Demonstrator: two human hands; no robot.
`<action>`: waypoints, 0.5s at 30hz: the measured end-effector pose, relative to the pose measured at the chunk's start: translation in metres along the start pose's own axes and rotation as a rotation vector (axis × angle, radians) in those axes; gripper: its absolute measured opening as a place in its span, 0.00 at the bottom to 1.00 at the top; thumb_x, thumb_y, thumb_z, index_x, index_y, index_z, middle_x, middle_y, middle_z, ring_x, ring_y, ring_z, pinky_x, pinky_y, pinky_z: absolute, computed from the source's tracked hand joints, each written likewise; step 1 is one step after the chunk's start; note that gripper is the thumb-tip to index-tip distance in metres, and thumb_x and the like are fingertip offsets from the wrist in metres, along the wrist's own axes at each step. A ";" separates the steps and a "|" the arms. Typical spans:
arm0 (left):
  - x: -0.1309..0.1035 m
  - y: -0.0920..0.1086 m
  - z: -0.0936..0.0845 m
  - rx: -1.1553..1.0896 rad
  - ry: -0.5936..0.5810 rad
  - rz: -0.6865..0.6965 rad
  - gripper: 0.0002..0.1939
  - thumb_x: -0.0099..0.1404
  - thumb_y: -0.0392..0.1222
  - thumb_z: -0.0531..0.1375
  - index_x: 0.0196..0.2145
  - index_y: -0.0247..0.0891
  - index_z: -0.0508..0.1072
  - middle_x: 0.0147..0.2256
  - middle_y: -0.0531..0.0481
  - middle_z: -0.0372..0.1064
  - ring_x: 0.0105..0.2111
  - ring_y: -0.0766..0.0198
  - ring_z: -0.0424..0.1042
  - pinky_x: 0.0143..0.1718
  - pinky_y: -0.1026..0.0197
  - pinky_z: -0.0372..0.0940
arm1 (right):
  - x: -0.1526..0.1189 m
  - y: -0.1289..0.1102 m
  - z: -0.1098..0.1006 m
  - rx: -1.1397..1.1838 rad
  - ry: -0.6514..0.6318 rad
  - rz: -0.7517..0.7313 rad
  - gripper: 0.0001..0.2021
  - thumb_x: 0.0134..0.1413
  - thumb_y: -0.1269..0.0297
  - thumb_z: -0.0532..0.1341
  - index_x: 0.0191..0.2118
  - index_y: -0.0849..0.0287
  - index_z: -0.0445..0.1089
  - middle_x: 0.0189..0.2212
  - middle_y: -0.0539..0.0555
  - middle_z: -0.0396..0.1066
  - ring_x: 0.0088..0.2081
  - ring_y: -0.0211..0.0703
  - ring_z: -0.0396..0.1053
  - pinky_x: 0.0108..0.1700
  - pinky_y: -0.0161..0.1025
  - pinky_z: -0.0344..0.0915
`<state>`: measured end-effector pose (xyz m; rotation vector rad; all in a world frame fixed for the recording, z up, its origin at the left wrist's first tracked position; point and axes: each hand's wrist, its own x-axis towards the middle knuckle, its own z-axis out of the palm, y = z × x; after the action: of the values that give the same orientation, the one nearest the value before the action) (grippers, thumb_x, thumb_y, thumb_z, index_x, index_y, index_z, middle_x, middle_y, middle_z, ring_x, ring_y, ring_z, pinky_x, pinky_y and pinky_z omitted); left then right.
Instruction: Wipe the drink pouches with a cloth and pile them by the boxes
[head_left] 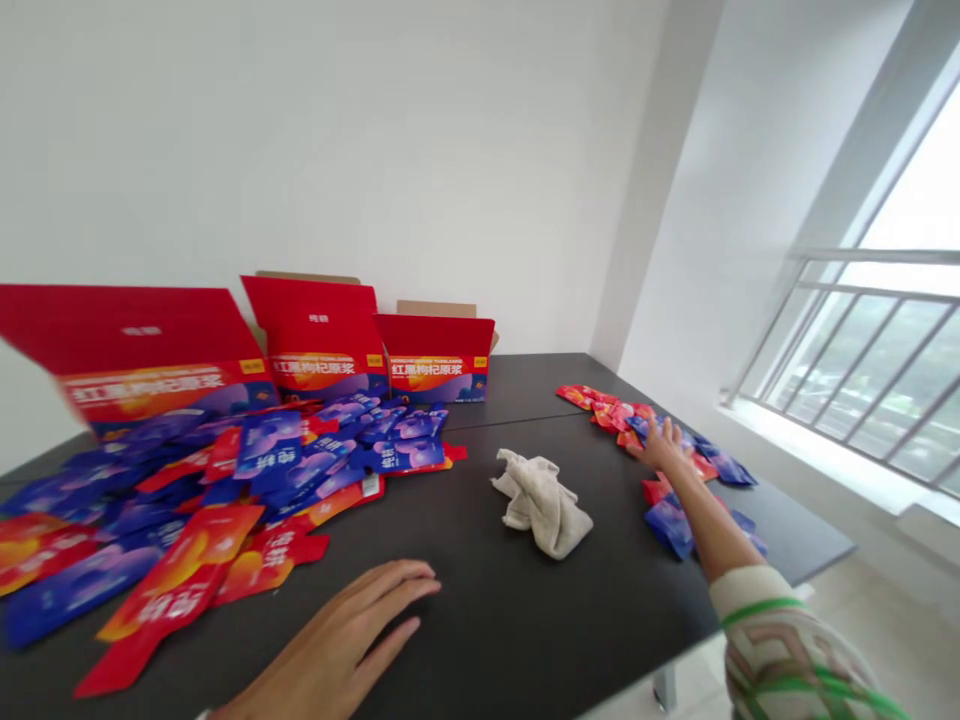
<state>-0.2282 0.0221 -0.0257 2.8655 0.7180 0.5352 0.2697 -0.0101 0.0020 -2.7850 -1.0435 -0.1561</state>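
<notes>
My left hand (pixel 352 630) hovers over or rests on the near side of the dark table, fingers stretched out and nothing in them. To its left lies a big heap of red pouches (pixel 180 570) and blue pouches (pixel 281 445). My right hand (pixel 666 448) reaches far out to the right, fingers apart, at a smaller group of pouches; it looks to be over or touching a blue pouch (pixel 639 427). Red pouches (pixel 600 405) trail away beyond it. Closer to me, another blue pouch (pixel 670 525) lies beside my right forearm. A crumpled beige cloth (pixel 546 505) sits between my hands.
Three red printed boxes with raised lids, a left box (pixel 165 390), a middle box (pixel 322 350) and a right box (pixel 439 360), stand along the wall behind the heap. The black table (pixel 480 600) ends at the right, near a metal railing (pixel 862 370) and window.
</notes>
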 end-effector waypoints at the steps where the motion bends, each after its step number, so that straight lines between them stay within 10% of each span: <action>1: -0.001 -0.005 0.004 0.010 0.011 -0.006 0.20 0.65 0.48 0.54 0.54 0.59 0.62 0.54 0.61 0.64 0.52 0.61 0.66 0.54 0.61 0.63 | 0.003 0.009 0.006 -0.011 -0.017 0.017 0.37 0.52 0.47 0.54 0.62 0.64 0.49 0.60 0.72 0.47 0.59 0.65 0.48 0.51 0.59 0.50; 15: -0.004 -0.019 0.014 -0.030 0.052 -0.036 0.20 0.63 0.47 0.56 0.53 0.61 0.63 0.52 0.61 0.67 0.51 0.60 0.68 0.52 0.61 0.64 | -0.017 0.027 0.005 -0.047 0.142 -0.117 0.12 0.53 0.59 0.57 0.36 0.60 0.74 0.35 0.61 0.73 0.44 0.51 0.68 0.47 0.43 0.56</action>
<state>-0.2341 0.0362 -0.0442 2.8148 0.7622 0.6123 0.2751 -0.0398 -0.0085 -2.7070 -1.1806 -0.3924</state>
